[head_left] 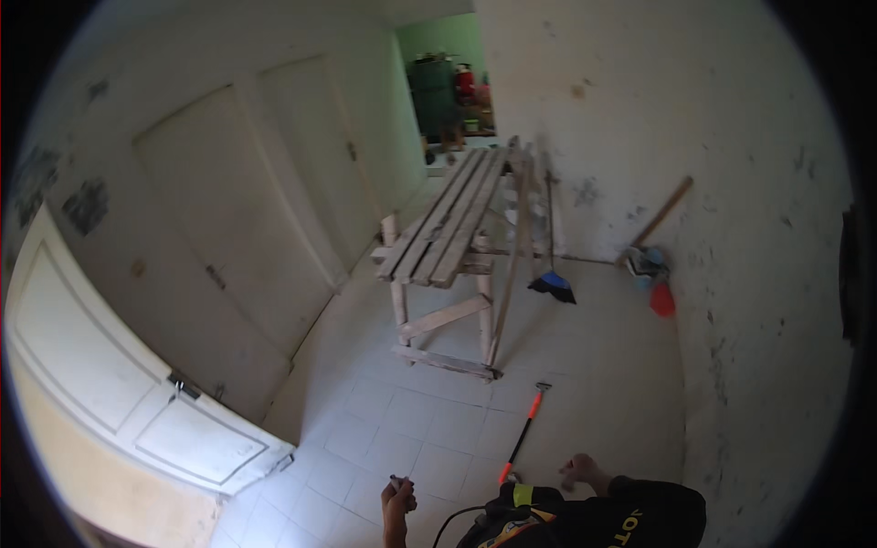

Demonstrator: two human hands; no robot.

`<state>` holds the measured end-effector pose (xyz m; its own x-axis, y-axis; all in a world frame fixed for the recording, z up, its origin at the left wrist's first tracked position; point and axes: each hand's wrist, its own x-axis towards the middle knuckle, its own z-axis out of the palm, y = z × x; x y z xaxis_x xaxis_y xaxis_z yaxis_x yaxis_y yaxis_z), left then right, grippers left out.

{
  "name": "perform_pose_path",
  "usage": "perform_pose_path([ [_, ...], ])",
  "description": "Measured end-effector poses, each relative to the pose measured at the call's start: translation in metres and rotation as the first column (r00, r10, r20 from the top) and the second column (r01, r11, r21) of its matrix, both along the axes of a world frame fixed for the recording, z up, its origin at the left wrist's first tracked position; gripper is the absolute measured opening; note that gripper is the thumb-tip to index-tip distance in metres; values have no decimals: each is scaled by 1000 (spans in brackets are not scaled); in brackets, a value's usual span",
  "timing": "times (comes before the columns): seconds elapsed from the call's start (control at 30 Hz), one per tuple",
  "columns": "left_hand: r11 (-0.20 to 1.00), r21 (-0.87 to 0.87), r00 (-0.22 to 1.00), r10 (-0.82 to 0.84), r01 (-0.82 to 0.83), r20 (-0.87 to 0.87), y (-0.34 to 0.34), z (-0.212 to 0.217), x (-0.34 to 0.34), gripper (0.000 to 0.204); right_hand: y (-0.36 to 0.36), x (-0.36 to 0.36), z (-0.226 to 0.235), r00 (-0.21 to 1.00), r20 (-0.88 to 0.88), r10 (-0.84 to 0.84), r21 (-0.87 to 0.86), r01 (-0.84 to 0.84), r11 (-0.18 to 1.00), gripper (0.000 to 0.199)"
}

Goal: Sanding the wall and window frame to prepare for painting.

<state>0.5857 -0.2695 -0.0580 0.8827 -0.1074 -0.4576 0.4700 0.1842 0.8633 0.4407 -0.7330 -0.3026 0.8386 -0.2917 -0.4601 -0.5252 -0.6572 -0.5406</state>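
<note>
In the head view, the left hand point(397, 504) is at the near edge, left of the body, its fingers curled around a small dark object point(394, 481) that pokes up past the fingertips. That object looks short and narrow, dark grey or brown; its finer shape is too small to make out.

The right hand point(585, 472) is farther right, at the end of a dark sleeve point(662, 511) with yellow markings. Its fingers are bent; whether they pinch anything I cannot tell.

Nearest to the right hand, to its left and farther off, a slim long-handled tool point(523, 440) lies slanted on the pale tiled floor point(411, 416). Its handle is bright orange-red at both ends and black between, and a small greyish head, wider than the stick, sits at the far end.

Beyond the tool stands a weathered wooden trestle bench point(448, 219) topped with long planks. A broom point(552, 285) with blue and black bristles is upright to the right of it, and a white panelled door point(128, 384) stands on the left.
</note>
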Motion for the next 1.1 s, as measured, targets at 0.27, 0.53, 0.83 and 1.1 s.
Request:
perform_pose_path([
  [0.27, 806, 396, 687, -587, 440, 429, -248, 20, 167, 27, -39, 219, 187, 878, 464, 116, 231, -247, 941, 30],
  [0.53, 532, 536, 306, -836, 656, 455, -438, 37, 269, 39, -139, 305, 286, 758, 522, -391, 588, 12, 809, 24],
  [0.83, 425, 656, 218, -901, 624, 375, -632, 41, 419, 34, -257, 441, 282, 232, 753, -616, 368, 627, 687, 33],
  [1.1, 112, 870, -190, -955, 481, 228, -802, 51, 514, 29, -377, 532, 291, 213, 660, -721, 426, 685, 592, 18],
])
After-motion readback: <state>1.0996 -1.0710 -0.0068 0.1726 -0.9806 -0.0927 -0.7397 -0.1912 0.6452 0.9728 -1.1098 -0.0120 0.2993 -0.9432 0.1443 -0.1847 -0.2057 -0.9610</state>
